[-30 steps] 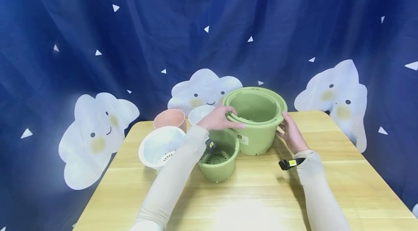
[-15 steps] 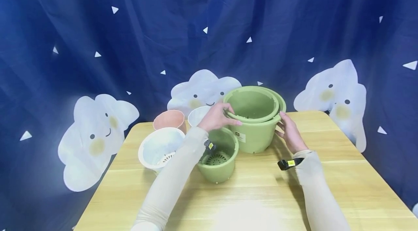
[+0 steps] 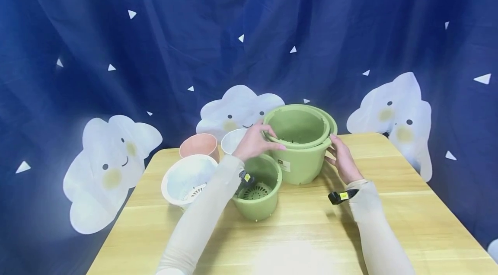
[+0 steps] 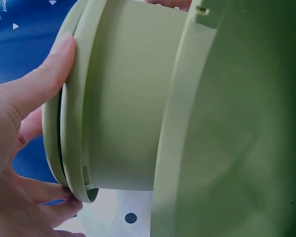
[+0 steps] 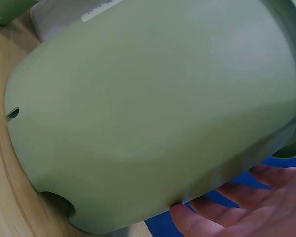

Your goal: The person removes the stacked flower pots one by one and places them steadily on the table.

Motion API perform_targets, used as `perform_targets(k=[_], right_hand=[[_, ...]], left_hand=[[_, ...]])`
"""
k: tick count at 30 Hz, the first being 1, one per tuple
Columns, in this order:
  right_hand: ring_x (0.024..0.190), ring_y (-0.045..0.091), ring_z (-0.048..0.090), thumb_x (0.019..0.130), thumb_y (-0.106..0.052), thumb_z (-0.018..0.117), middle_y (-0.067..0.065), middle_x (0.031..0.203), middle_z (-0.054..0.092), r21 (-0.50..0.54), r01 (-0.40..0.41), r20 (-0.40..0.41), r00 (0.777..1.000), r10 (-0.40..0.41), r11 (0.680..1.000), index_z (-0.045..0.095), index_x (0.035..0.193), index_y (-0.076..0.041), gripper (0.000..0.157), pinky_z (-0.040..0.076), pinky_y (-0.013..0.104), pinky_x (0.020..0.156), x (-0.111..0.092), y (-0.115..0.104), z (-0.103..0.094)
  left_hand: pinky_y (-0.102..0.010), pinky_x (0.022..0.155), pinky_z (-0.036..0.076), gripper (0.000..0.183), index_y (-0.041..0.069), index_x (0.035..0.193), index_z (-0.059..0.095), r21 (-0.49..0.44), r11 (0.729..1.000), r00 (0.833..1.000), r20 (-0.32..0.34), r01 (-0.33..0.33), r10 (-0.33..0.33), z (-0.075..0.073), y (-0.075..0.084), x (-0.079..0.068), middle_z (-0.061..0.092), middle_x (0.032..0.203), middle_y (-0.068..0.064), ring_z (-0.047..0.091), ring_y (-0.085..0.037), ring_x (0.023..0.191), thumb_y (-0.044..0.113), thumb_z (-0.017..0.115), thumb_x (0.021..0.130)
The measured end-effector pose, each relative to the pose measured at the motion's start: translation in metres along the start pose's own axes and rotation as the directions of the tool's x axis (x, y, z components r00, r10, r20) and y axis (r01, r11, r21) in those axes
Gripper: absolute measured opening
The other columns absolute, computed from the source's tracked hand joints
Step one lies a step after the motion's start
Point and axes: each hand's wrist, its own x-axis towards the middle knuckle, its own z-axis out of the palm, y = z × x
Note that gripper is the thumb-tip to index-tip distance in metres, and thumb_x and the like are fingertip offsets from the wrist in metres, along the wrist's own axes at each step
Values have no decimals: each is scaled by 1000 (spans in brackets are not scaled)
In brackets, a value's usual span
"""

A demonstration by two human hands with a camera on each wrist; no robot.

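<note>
A green flowerpot (image 3: 298,123) nests inside a larger green flowerpot (image 3: 301,164) with a small white label. At its left side my left hand (image 3: 254,140) grips the rim of the inner pot, and in the left wrist view the thumb (image 4: 59,64) lies over two rims pressed close together. My right hand (image 3: 344,160) holds the larger pot from the right, thumb at its rim. In the right wrist view its fingers (image 5: 197,219) lie against the pot's outer wall. A third green flowerpot (image 3: 256,210), with a slotted bottom, stands below my left wrist.
To the left stand a white flowerpot (image 3: 171,186) with a slotted bottom, a pink pot (image 3: 200,145) and another white pot (image 3: 232,139), partly hidden by my left hand. All are on a wooden table (image 3: 311,227) before a blue curtain (image 3: 175,28) with clouds.
The inner green flowerpot has risen slightly and shifted left inside the larger one, its rim now higher. Both hands have kept their holds. The whole view has shifted slightly.
</note>
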Motion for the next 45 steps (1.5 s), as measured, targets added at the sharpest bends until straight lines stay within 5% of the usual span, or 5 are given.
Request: perform_targets(k=[14,39,45], right_hand=[[153,39,11,102,-59,30,13,167,6,-19,6,-11,1000,-7,1000,10,159,-16,74,17,61,123,0,2,2],[152,41,11,101,-60,30,16,166,5,-42,11,-14,1000,-12,999,4,159,-12,79,19,61,123,0,3,2],[152,41,11,101,-60,29,16,166,4,-45,16,-9,1000,-17,999,2,159,-12,80,19,61,122,0,2,1]], left_hand=[[-62,122,16,41,24,83,66,-89,996,998,-70,-4,-2,3,6,4,29,163,-10,21,-31,153,50,89,62],[-54,125,17,40,24,85,68,-232,972,984,-179,-39,-4,-1,28,2,28,163,-8,22,-28,153,45,92,61],[-45,119,36,40,21,86,69,-273,960,979,-202,-64,7,-5,31,2,29,162,-8,24,-27,152,40,93,61]])
